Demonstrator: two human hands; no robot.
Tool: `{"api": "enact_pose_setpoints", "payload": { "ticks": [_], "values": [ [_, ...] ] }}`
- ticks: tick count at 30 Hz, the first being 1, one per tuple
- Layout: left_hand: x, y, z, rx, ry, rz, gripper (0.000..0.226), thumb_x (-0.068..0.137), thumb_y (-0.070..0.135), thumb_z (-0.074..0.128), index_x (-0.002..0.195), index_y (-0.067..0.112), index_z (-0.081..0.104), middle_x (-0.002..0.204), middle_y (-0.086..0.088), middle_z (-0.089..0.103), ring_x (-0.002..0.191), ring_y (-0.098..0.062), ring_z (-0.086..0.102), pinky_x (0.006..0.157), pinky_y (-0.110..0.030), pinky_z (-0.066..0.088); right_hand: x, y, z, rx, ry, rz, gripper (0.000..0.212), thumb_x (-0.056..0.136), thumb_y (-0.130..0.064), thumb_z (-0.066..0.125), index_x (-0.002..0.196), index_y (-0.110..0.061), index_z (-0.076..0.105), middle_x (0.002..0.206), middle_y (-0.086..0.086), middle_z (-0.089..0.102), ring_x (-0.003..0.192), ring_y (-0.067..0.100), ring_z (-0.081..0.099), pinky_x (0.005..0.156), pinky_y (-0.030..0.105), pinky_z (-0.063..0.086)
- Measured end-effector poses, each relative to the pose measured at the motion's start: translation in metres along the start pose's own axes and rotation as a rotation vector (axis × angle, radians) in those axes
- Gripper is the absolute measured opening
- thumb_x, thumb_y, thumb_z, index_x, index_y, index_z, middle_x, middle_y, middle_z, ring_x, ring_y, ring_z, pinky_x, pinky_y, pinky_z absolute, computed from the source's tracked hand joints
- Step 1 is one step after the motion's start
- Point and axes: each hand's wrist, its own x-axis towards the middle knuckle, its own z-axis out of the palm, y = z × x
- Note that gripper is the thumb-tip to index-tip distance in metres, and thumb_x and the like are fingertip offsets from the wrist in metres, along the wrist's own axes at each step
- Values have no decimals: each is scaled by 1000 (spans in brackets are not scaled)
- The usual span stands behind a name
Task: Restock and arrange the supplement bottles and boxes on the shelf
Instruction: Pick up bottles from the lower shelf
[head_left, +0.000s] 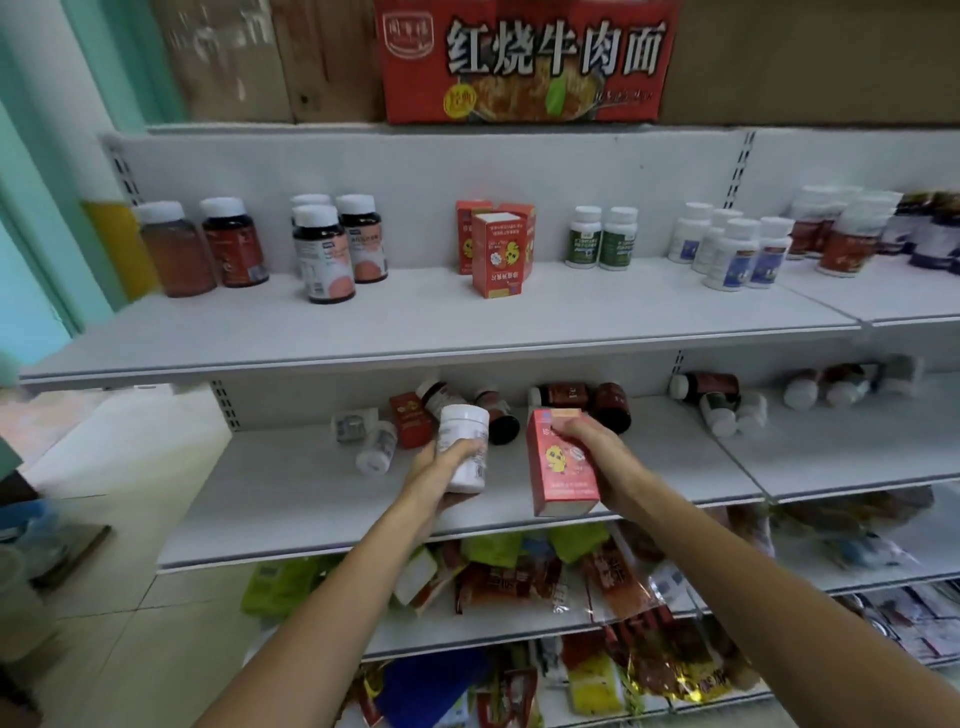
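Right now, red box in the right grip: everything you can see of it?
The red box looks like a tall cardboard carton with a yellow cartoon figure on its front and a pale top band. Nearly upright, it hangs above the front of the middle shelf. The right grip wraps its upper right corner.
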Motion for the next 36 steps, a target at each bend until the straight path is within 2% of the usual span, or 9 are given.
{"api": "enact_pose_setpoints", "payload": {
  "ticks": [9,11,14,19,22,25,28,30,36],
  "values": [
    [-51,61,23,41,-71,228,25,76,26,72,97,18,59,81,-3,64,72,-16,59,65,-29,49,-52,-63,21,17,-64,-252,10,86,-8,61,93,-16,60,78,3,66,63,13,66,59,26,53],
    [-51,74,31,58,-53,279,31,70,29,76,94,20,58,83,-3,64,71,-16,60,64,-30,48,-55,-78,24,20,-79,-282,20,83,-3,62,98,-17,61,86,3,67,73,17,66,67,31,53],
    [-45,94,42,56,-85,343,28,80,18,70,103,17,55,90,-5,64,76,-17,61,60,-28,49,-51,-97,27,17,-96,-322,38,81,4,62,112,-18,58,98,5,65,85,21,64,76,38,51],
    [-16,131,59,82,-109,456,33,82,18,67,113,15,54,99,-3,64,86,-14,63,68,-25,52,-22,-133,28,-18,-77,-441,51,77,13,61,119,-16,54,97,2,66,88,14,63,74,28,51],
    [10,150,62,107,-107,501,31,83,17,68,110,16,52,96,-2,62,83,-12,61,63,-19,52,4,-152,25,-40,-55,-468,51,77,12,62,120,-13,53,99,3,65,91,14,62,74,26,50],
    [34,159,57,145,-58,517,32,82,18,68,108,19,50,92,3,59,84,-12,58,64,-19,49,37,-158,19,-118,79,-502,48,77,2,69,120,-14,54,104,4,63,101,21,59,80,28,48],
    [59,163,45,219,-29,523,33,81,22,70,108,24,51,95,6,61,88,-14,60,70,-21,49,77,-154,8,-638,412,-619,59,79,-34,73,131,-22,48,121,4,53,111,18,51,93,33,45],
    [73,166,38,290,-28,522,36,81,27,70,110,25,51,99,5,61,87,-10,60,69,-20,48,98,-152,9,-738,505,-628,69,78,-47,68,138,-28,40,127,7,49,114,22,51,98,41,46],
    [95,170,25,361,21,519,42,80,32,70,113,22,47,101,3,60,85,-9,60,70,-21,50,147,-148,28,-814,588,-640,71,85,-43,63,145,-29,27,128,10,52,118,29,48,95,45,44]
  ]
}}
